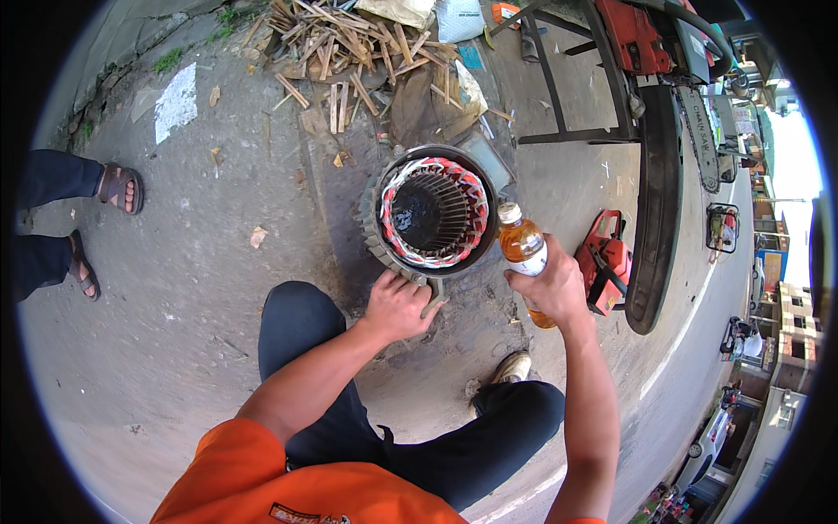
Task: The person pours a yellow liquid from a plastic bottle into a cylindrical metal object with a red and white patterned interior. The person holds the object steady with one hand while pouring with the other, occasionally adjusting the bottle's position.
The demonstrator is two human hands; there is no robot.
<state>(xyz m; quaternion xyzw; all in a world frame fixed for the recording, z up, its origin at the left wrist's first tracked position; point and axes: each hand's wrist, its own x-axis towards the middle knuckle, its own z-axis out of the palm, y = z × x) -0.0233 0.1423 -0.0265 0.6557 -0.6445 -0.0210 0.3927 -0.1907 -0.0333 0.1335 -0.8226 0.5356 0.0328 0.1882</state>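
An electric motor stator (481, 171) stands upright on the ground before me, its open bore facing up. Red and white lacing binds the ring of windings (469, 173) around the bore, and the bottom inside looks dark and shiny. My left hand (399, 304) grips a metal foot (435, 298) on the near side of the housing. Just right of the stator, my right hand (553, 278) holds a clear plastic bottle (520, 239) of amber liquid. The bottle's white cap is on and its neck leans toward the stator. My fingers hide part of its label.
Scrap wood sticks (340, 39) lie heaped beyond the stator. A red chainsaw (605, 262) sits on the ground at right, beside a dark metal bench (655, 196) with another chainsaw (638, 39) on it. At left, another person's sandalled foot (121, 188) is on the concrete.
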